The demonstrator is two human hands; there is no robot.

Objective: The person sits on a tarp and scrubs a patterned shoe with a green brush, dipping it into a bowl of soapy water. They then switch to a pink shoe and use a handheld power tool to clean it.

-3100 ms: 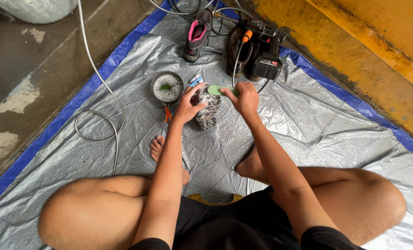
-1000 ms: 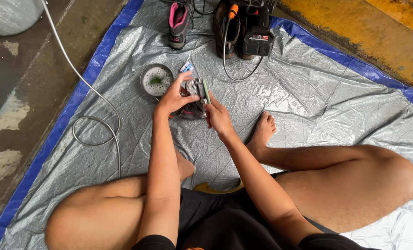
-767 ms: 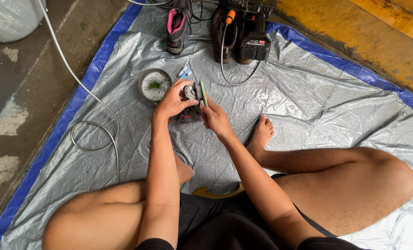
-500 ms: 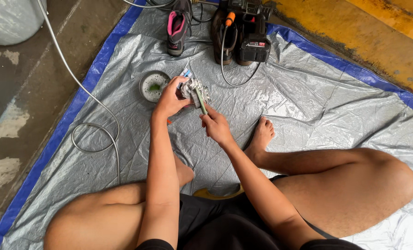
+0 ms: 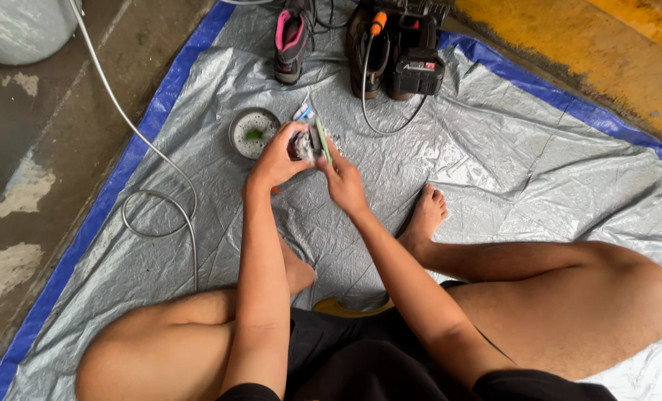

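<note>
I sit on a silver tarp (image 5: pixel 494 163) with my legs folded. My left hand (image 5: pixel 275 160) grips a small grey-and-white patterned shoe (image 5: pixel 302 145), held up just above the tarp. My right hand (image 5: pixel 343 182) holds a thin green brush (image 5: pixel 322 141) pressed against the shoe's right side. Most of the shoe is hidden behind my fingers. A round metal bowl (image 5: pixel 234 128) with pale liquid and a green bit in it sits just left of my hands. A small tube (image 5: pixel 303 113) lies beyond them.
A grey shoe with pink lining (image 5: pixel 290 41), a black shoe (image 5: pixel 362 52) and a black boxy device with a cable (image 5: pixel 417 73) sit at the far edge. A white hose (image 5: pixel 152 194) loops over the tarp's blue border. Yellow curb (image 5: pixel 583 52) at right; wet concrete at left.
My hands have shifted the shoe a little nearer the bowl, and the brush has moved along the shoe's side. My right foot has come out from under my leg since the oldest frame.
</note>
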